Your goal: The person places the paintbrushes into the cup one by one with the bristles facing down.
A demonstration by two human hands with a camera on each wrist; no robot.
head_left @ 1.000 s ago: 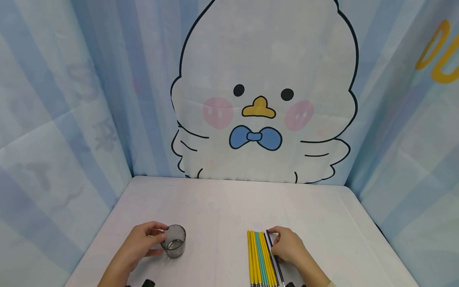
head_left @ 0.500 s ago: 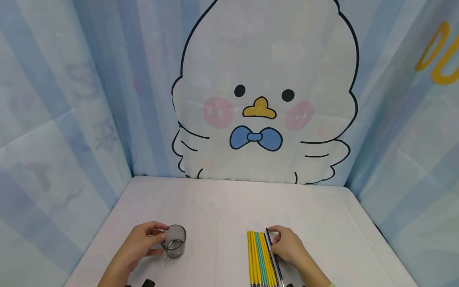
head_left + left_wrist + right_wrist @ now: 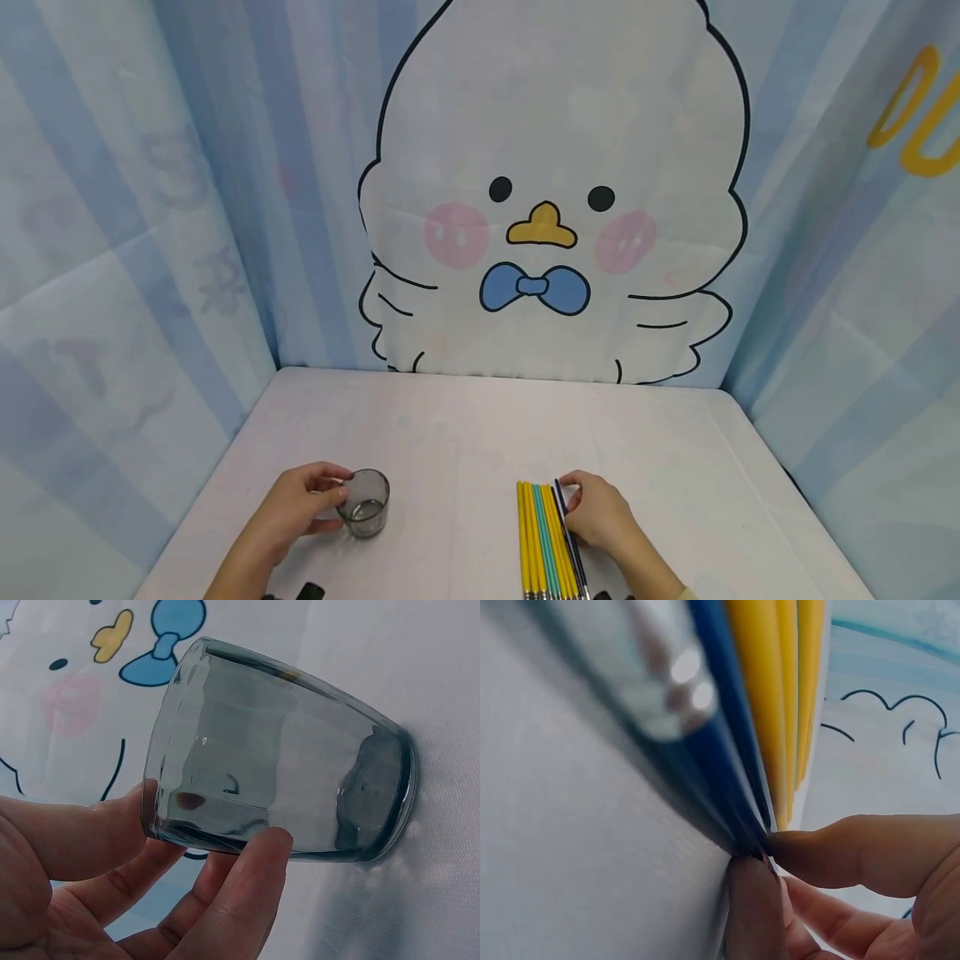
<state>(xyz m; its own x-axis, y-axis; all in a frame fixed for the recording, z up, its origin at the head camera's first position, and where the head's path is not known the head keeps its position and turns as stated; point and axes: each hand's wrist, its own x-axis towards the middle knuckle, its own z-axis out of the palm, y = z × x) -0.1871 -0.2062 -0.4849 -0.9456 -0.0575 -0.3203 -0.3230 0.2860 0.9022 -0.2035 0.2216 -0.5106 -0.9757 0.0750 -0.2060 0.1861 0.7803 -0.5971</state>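
Note:
A smoky grey glass tumbler stands upright on the table at left. My left hand holds its near-left side, with the thumb at the rim and a fingertip on the wall in the left wrist view. On the right, my right hand pinches the far end of a dark blue paintbrush between thumb and finger. Its metal ferrule shows large and blurred in the right wrist view. This brush lies at the right edge of a row of yellow paintbrushes and teal paintbrushes, close beside another dark blue one.
The white table ends at a cloth backdrop printed with a cartoon bird. Striped cloth walls rise on both sides. A small black object shows at the bottom edge near the left forearm.
My right hand has shifted slightly left, bringing the dark blue brush closer against the row and closing the gap at its lower end. The left hand and tumbler have stayed put.

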